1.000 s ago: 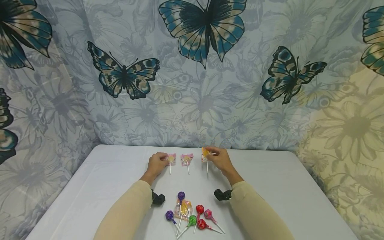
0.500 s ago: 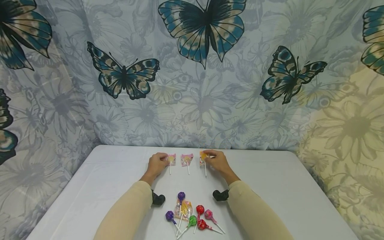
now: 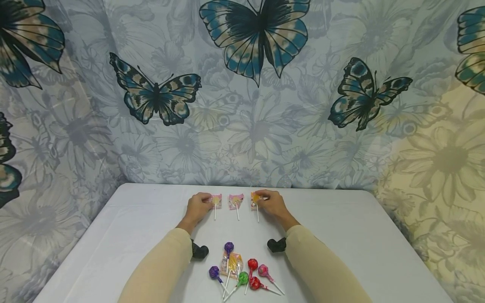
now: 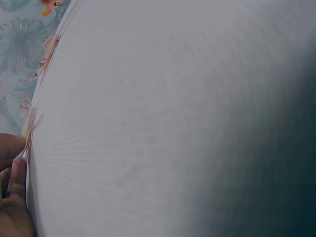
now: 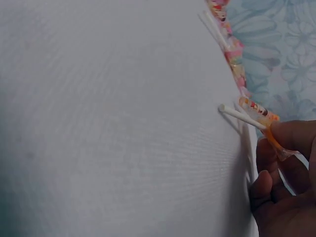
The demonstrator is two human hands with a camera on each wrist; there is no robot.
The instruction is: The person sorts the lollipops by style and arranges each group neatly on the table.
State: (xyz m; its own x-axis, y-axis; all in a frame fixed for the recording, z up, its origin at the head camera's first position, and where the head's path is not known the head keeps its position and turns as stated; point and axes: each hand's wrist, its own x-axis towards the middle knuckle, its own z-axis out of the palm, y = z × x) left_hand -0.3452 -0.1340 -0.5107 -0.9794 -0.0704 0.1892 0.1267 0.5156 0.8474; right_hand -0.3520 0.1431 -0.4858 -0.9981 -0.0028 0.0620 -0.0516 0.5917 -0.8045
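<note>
Near the far edge of the table, my left hand [image 3: 198, 209] pinches the wrapper edge of a pink-wrapped lollipop [image 3: 216, 201]. In the left wrist view, the thumb and a finger [image 4: 18, 173] meet on that wrapper. A second pink-wrapped lollipop [image 3: 235, 201] lies just to its right, untouched. My right hand [image 3: 273, 204] holds an orange-wrapped lollipop [image 3: 254, 201] between thumb and fingers, at the right end of this row. Its white stick [image 5: 243, 116] points toward the near side, and part of its wrapper is hidden by the fingers.
Closer to me lies a loose group: two purple lollipops [image 3: 214, 272], a green one [image 3: 243, 278], several red and pink ones [image 3: 255, 283], and an orange-wrapped one [image 3: 235, 264]. A butterfly-print cloth [image 3: 261, 139] hangs behind the white table [image 3: 333, 235].
My right hand has moved left and slightly nearer with the orange-wrapped lollipop, closing the gap to the middle pink one. The left hand has stayed in place.
</note>
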